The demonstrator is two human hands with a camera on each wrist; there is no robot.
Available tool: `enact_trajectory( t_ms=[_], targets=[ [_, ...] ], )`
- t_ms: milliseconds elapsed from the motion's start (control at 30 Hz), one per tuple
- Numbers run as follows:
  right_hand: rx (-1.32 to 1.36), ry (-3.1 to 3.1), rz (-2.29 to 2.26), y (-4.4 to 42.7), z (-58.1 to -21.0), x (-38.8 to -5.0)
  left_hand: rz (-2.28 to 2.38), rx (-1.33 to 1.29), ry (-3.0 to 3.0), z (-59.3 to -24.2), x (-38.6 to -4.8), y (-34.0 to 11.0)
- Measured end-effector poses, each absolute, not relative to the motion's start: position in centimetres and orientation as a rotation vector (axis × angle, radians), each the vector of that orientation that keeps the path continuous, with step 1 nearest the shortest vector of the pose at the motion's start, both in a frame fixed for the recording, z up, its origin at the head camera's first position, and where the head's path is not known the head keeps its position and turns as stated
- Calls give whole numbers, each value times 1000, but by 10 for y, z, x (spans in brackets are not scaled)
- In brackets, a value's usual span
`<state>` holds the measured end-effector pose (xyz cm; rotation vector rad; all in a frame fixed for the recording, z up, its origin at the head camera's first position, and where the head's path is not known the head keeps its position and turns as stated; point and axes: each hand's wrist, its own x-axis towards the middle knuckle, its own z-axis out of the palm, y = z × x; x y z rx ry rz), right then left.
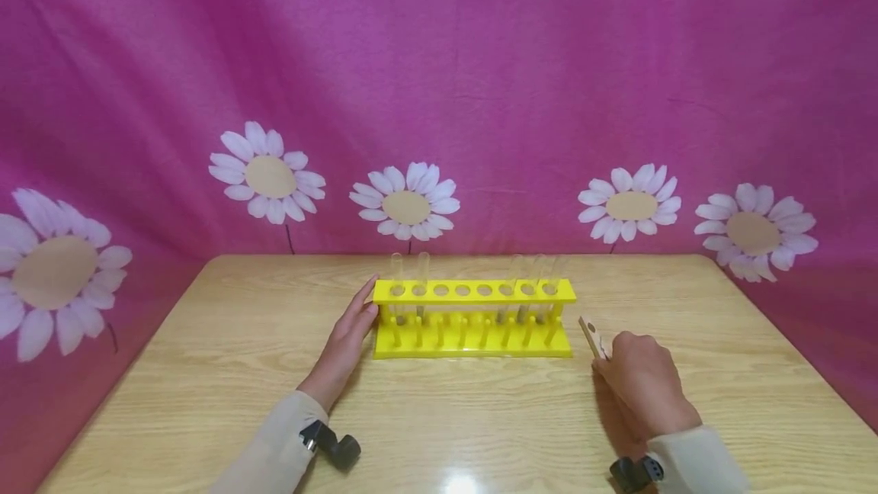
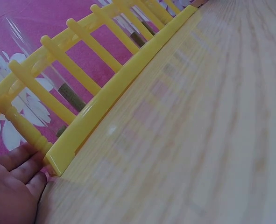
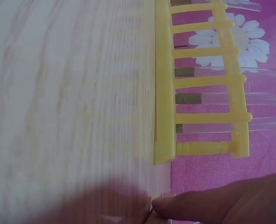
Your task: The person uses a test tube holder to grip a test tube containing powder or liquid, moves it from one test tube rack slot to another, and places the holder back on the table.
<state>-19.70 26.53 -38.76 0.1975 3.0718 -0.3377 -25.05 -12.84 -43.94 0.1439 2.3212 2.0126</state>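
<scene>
A yellow test tube rack (image 1: 473, 354) stands upright on the table. Two clear test tubes (image 1: 423, 271) sit in its left-hand holes and three more test tubes (image 1: 537, 273) toward its right end. Dark greenish-brown matter (image 2: 72, 97) fills the bottoms of the tubes. My left hand (image 1: 348, 341) touches the left end of the rack, its fingers (image 2: 23, 163) extended against the end post and base. To the right of the rack, my right hand (image 1: 645, 381) grips a wooden test tube clamp (image 1: 591, 334). The clamp's tip points toward the rack, apart from it; its rear part is hidden.
The light wood-grain table (image 1: 439, 410) extends in front of the rack and to both sides. Behind it hangs a magenta cloth (image 1: 453, 97) printed with white daisies. A row of yellow pegs (image 1: 463, 334) lines the front of the rack.
</scene>
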Motion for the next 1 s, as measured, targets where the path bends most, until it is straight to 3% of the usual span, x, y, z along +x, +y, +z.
enact_trajectory(
  t_ms=[1000],
  targets=[
    [198,3041,-503,273,-363,-193,2021,176,2312,-440,-252,-128]
  ],
)
